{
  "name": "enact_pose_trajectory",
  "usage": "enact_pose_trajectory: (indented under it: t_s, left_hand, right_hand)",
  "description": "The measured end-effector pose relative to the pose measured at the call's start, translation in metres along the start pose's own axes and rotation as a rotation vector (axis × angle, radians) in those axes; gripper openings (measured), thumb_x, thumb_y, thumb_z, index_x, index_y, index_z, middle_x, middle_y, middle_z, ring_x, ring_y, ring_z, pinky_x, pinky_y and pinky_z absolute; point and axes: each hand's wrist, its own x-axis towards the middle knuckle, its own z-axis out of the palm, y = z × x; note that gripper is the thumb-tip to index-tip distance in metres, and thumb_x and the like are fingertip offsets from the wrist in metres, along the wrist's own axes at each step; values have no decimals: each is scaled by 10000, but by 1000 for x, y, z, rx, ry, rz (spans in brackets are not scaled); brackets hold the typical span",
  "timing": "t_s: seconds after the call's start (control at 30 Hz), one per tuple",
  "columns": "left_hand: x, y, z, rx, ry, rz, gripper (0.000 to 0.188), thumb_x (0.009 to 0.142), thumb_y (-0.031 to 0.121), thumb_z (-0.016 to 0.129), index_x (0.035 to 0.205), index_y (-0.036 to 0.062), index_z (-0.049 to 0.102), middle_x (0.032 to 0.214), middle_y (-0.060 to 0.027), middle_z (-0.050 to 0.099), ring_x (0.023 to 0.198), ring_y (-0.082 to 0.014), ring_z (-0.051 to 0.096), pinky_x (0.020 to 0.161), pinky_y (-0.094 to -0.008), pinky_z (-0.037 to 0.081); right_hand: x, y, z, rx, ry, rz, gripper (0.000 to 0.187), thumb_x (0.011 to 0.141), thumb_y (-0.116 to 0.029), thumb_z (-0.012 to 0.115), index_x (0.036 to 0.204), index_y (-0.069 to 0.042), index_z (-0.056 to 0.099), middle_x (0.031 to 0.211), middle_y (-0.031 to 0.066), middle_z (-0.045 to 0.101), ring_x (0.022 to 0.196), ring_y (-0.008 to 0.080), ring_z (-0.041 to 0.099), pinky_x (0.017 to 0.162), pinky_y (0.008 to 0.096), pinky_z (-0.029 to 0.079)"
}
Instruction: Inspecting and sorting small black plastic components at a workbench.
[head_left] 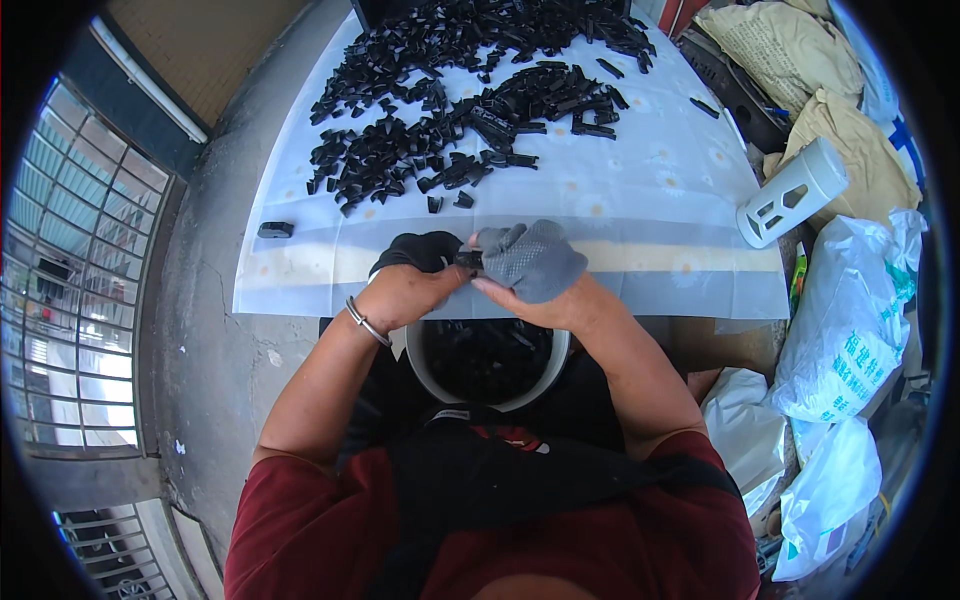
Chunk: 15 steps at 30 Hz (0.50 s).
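My left hand (412, 272) wears a black fingertip glove and a metal bangle at the wrist. My right hand (528, 262) wears a grey knit glove. Both hands meet at the near edge of the table and pinch one small black plastic part (468, 259) between them. Directly below them, in my lap, sits a white bucket (553, 362) holding several black parts. A large heap of the same black plastic parts (470, 95) spreads over the far half of the white table cover (640, 200).
One stray black part (275, 230) lies on the grey ledge left of the cover. A white cut-out cylinder (793, 192) lies at the table's right edge. Tan sacks (780, 50) and white plastic bags (850, 320) crowd the right side. A barred window (70, 290) is at left.
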Motion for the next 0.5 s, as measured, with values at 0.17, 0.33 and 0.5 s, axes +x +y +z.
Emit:
enact_pose_trajectory:
  t_s: [0.17, 0.33, 0.5]
  left_hand:
    - [-17, 10, 5, -290, -52, -105, 346, 879, 333, 490, 979, 15, 582, 733, -58, 597, 653, -122, 521, 606, -279, 440]
    - [-14, -8, 29, -493, 311, 12, 386, 913, 333, 426, 857, -15, 585, 620, -21, 537, 573, -121, 490, 544, -260, 411]
    - [-14, -12, 28, -782, 266, -178, 381, 902, 333, 428, 751, 7, 554, 575, 7, 493, 493, -84, 404, 455, -246, 341]
  right_hand:
    - [1, -12, 5, -110, 59, -95, 172, 794, -228, 547, 861, -77, 596, 839, 85, 600, 778, 267, 565, 678, 369, 440]
    - [-2, -13, 13, -22, 156, -34, 182, 806, -233, 543, 869, -72, 601, 850, 90, 602, 780, 274, 565, 688, 378, 441]
    - [-5, -14, 0, 82, 103, 44, 142, 773, -214, 586, 804, -77, 609, 774, 94, 592, 699, 280, 549, 635, 372, 412]
